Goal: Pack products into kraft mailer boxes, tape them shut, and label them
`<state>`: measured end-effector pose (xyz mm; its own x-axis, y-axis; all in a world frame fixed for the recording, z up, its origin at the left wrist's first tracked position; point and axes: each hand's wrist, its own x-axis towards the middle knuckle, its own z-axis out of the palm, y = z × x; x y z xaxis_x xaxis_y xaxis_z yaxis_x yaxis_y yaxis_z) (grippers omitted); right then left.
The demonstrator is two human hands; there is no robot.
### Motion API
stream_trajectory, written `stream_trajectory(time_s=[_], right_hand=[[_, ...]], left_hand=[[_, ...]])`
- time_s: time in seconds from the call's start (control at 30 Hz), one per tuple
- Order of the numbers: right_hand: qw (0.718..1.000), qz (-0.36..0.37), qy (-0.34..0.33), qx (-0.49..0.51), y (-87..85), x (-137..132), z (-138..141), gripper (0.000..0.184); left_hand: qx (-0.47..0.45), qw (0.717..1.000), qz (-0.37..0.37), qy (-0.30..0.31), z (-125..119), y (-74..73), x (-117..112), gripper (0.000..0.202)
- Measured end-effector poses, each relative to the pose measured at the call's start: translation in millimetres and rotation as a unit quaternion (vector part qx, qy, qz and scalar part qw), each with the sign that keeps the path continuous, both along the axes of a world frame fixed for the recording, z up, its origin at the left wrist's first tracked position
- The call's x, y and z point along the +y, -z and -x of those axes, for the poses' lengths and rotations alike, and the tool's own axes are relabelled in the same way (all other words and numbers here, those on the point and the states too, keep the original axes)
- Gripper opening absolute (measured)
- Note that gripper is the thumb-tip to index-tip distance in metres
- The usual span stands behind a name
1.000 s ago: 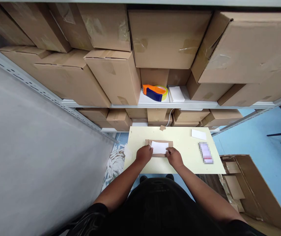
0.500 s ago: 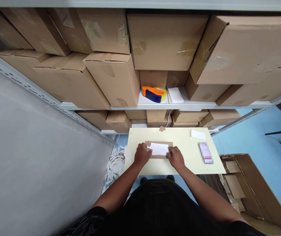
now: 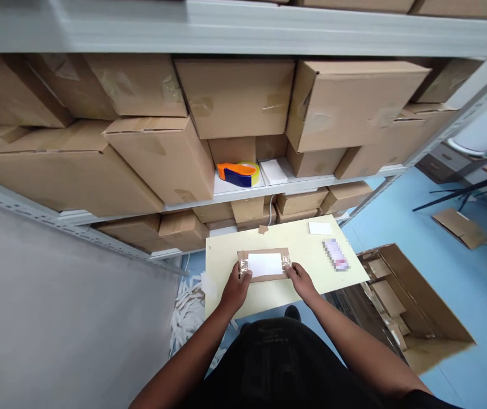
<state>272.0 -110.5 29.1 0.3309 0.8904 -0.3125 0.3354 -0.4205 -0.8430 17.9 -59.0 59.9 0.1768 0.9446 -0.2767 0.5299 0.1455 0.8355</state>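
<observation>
Between my hands is a flat brown cardboard package point(image 3: 264, 251) with a white paper label point(image 3: 264, 264) on its top face. Shiny clear tape covers both ends of the label. My left hand point(image 3: 238, 283) grips the package's left end, thumb on top. At the opposite end my right hand point(image 3: 300, 278) is closed on the right edge, its thumb near the tape. The fingers beneath the package are hidden. Under it is the pale yellow table point(image 3: 222, 295).
A stack of white paper slips point(image 3: 320, 228) and a blurred-out pinkish item point(image 3: 335, 254) lie on the table's right side. An orange and blue tape dispenser point(image 3: 238, 174) sits on the shelf among cardboard boxes. A large open carton point(image 3: 435, 307) stands right; white paper strips point(image 3: 186, 312) litter the floor left.
My hands have shifted from pressing around the label's ends to gripping the package's two ends. Tape at the right end now shows. The whole view has turned to the right.
</observation>
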Motion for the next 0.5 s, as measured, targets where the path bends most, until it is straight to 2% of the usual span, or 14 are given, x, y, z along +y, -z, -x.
stream_trajectory(time_s=[0.1,0.2,0.33,0.5], right_hand=[[0.999,-0.031,0.030,0.004,-15.0,-9,-9,0.055],[0.997,-0.051,0.053,0.013,-29.7,-19,-27,0.054],[0.994,-0.079,0.077,0.019,-42.1,-33,-63,0.059],[0.987,-0.125,0.100,0.025,-45.7,-52,-124,0.063]], left_hand=[[-0.018,0.999,-0.015,0.026,-9,-16.9,7,0.056],[-0.029,0.997,-0.036,0.056,-30,-34.4,11,0.054],[-0.030,0.996,-0.047,0.070,-68,-56.8,8,0.055],[-0.021,0.995,-0.077,0.067,-131,-76.5,-6,0.056]])
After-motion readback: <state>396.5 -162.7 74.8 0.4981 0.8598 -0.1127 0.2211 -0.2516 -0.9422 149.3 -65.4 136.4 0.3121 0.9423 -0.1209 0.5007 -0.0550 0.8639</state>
